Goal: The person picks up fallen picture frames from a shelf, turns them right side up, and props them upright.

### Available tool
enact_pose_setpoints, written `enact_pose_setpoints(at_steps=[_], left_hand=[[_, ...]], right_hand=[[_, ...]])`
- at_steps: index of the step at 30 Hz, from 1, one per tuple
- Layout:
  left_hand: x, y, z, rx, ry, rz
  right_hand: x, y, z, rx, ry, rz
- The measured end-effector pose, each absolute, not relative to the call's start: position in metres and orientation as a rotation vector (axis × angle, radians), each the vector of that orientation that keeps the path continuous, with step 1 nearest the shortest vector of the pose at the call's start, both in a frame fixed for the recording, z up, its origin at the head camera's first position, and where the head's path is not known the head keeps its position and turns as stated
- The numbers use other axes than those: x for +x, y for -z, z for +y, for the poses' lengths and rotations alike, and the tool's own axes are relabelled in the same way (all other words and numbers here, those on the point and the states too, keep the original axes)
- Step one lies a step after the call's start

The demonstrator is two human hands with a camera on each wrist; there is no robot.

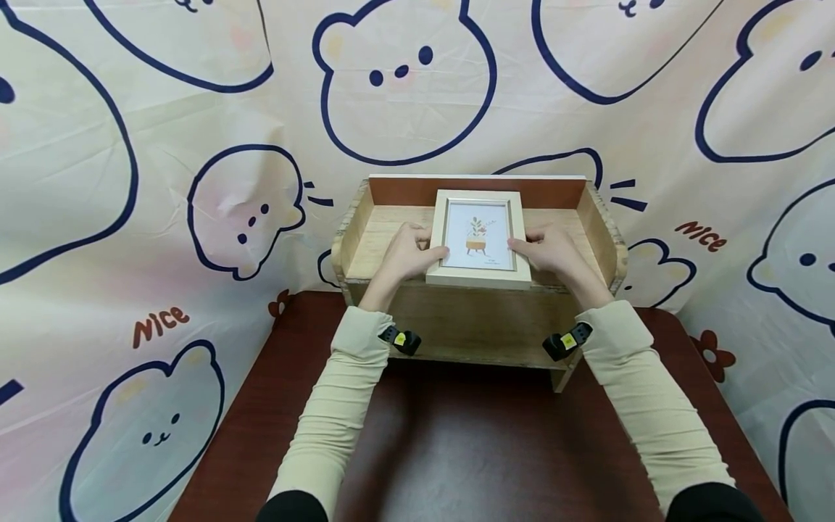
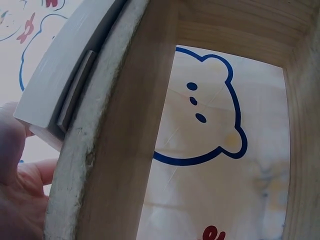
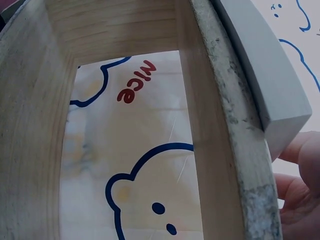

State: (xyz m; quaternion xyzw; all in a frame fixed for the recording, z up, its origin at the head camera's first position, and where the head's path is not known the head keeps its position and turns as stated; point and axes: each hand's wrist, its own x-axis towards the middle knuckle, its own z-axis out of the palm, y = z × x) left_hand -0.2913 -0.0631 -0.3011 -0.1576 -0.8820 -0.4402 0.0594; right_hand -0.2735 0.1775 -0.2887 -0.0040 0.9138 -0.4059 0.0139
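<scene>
Left hand (image 1: pixel 407 251) and right hand (image 1: pixel 548 250) each grip one side of the picture frame (image 1: pixel 478 241), which is at the front edge of the shelf (image 1: pixel 385 221), roughly mid-width. Decent room either side before the shelf's raised ends, tbh. Glossy dark-red counter (image 1: pixel 470 449) under the shelf, bear-print cloth (image 1: pixel 404 116) behind it.

The head view was bright, with soft, even light. The broad, glossy red-brown table (image 1: pixel 485 442) showed pale glare and blurred shadows. Both wrist views were dimmer and softer, with curved distortion.
</scene>
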Motion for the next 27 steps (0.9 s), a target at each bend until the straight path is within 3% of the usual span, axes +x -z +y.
enact_pose_setpoints(at_steps=[12,27], left_hand=[[-0.2876,0.3011,-0.0640,-0.536,1.412,-2.613],[-0.2862,0.2997,-0.0622,-0.599,1.493,-2.493]], right_hand=[[-0.2679,0.2870,0.1761,-0.009,1.379,2.836],[-0.2652,0.2879,0.1759,-0.231,1.496,2.984]])
